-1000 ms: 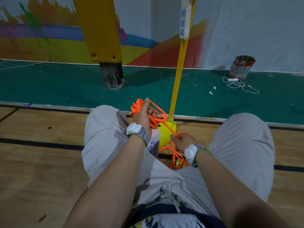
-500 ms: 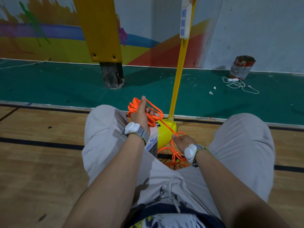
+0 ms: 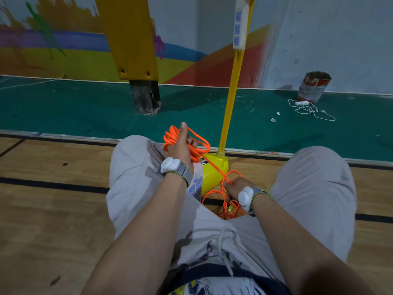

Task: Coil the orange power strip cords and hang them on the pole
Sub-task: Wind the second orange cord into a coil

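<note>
- Left hand up over the left knee, thumb pointing skyward, fingers wrapped tight round a coil of orange cord.
- One strand runs straight from that coil down to the right hand, which grips it low between the thighs (its fingertips are tucked out of sight behind the knuckles).
- Under the right hand, loose orange loops lie tangled on the wooden floor.
- Just below the left wrist, a white socket block with blue outlets peeks out, right against the yellow base.
- From that base the yellow pole rises, just beyond the coil.
- High on the pole hangs a white power strip.
- Farther out on the green floor: a paint can well off to the right, a white cable sprawled before it, and a yellow padded post to the left.
</note>
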### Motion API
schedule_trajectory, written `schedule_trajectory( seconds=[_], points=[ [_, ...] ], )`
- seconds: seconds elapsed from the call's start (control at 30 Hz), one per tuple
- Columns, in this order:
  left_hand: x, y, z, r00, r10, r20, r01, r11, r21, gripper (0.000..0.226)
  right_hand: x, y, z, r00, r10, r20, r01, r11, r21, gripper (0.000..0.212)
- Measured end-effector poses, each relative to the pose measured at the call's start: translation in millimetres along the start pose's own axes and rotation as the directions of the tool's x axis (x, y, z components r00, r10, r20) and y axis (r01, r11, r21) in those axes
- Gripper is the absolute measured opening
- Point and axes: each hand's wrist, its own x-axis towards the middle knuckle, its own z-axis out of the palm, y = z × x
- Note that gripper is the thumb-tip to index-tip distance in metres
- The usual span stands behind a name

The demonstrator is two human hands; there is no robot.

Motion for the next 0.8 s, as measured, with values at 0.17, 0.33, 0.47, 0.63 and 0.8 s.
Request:
schedule_trajectory(
  seconds=[0.17,0.33,0.47,0.63,0.8],
  points=[
    [-0.2,2.6,0.5,1.0,0.015,-0.022,-0.015,1.0,-0.019,0.046,-4.6,-4.3,1.4,1.0,-0.007,0.019,0.008,0.999,-0.036,0.061],
    [4.4,2.2,-1.3,0.998,0.029,-0.053,-0.026,0.998,0.061,0.051,-3.4,-1.0,-1.5,0.999,-0.01,0.044,0.013,0.998,-0.058,0.064],
    [11.3,-3.3,-5.4,0.992,0.082,-0.095,-0.06,0.974,0.217,0.062,-2.2,-5.4,-2.2,1.0,0.004,-0.017,-0.004,1.0,-0.017,0.071],
    [5.8,-4.0,-0.5,0.989,0.134,-0.061,-0.117,0.966,0.231,0.05,-20.4,-16.8,-9.0,0.988,-0.093,-0.127,0.084,0.994,-0.073,0.063],
    [6.2,-8.1,-3.5,0.987,0.139,-0.079,-0.088,0.884,0.459,0.066,-36.4,-31.4,-11.0,0.913,-0.249,-0.323,0.202,0.964,-0.171,0.077]
  ],
)
